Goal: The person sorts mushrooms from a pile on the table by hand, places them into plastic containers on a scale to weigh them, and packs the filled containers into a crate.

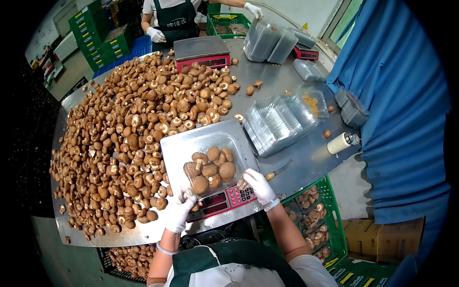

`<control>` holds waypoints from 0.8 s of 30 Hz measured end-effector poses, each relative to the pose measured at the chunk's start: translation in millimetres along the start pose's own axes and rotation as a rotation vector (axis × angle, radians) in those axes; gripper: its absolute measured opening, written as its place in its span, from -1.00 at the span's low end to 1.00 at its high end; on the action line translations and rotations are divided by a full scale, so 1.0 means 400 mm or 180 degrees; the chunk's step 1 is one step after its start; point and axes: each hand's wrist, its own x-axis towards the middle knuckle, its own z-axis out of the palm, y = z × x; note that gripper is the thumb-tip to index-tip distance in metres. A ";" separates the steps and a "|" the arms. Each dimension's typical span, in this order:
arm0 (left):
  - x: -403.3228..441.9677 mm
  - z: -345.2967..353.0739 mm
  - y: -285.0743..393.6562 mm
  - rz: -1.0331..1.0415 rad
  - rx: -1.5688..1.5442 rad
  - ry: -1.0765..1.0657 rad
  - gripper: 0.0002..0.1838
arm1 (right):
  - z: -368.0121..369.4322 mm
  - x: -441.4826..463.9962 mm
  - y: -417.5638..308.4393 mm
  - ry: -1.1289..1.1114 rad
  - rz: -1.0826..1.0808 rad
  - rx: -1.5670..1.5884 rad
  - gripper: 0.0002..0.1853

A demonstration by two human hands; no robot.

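Note:
A clear plastic tray [229, 149] with several brown mushrooms [209, 170] in it rests on the metal pan of a red scale [184, 143]. My left hand [182, 206], in a white glove, is closed at the tray's near left corner. A small brown mushroom [195, 207] shows beside its fingers; whether they touch it I cannot tell. At the near right corner of the tray, my gloved right hand [258, 187] pinches the edge. Both hands partly cover the scale's front; its keypad [241, 194] shows between them. A curved knife [281, 170] lies right of my right hand.
Loose mushrooms [114, 148] are heaped across the table's left. Stacked clear trays [277, 122] and a whitish cylinder [340, 142] stand to the right. A green crate [337, 217] of packed mushrooms sits below the right edge. Across the table, a co-worker [175, 21] touches more stacked trays [267, 42].

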 end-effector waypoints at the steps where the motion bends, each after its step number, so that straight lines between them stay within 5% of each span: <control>1: -0.004 -0.004 0.006 -0.0050 0.0269 0.0061 -0.88 | 0.001 -0.002 -0.001 0.0004 0.0003 0.0101 -0.77; 2: -0.009 -0.007 0.014 -0.0097 0.0539 0.0125 -0.88 | 0.003 -0.003 -0.004 -0.0009 0.0006 0.0100 -0.77; 5: -0.019 0.018 0.097 0.1563 0.3277 0.1244 -0.79 | 0.008 -0.011 -0.022 0.0056 0.0091 0.0197 -0.77; 10: 0.052 0.197 0.190 0.2937 0.5269 -0.0071 -0.48 | 0.043 -0.008 -0.043 0.0116 -0.0156 0.0109 -0.81; 12: 0.097 0.225 0.140 0.2204 0.5823 -0.0173 -0.50 | 0.069 -0.016 -0.073 0.0272 -0.0057 0.0048 -0.81; 18: 0.146 0.240 0.143 0.2895 0.6242 -0.0665 -0.59 | 0.040 0.014 -0.014 0.0474 -0.0109 0.0348 -0.82; 19: 0.147 0.232 0.156 0.2782 0.6048 -0.1161 -0.67 | 0.039 0.014 -0.012 0.0466 -0.0086 0.0463 -0.81; 24: 0.199 0.233 0.103 0.2690 0.6281 -0.0754 -0.74 | 0.047 0.022 -0.037 0.0342 -0.0369 0.0243 -0.77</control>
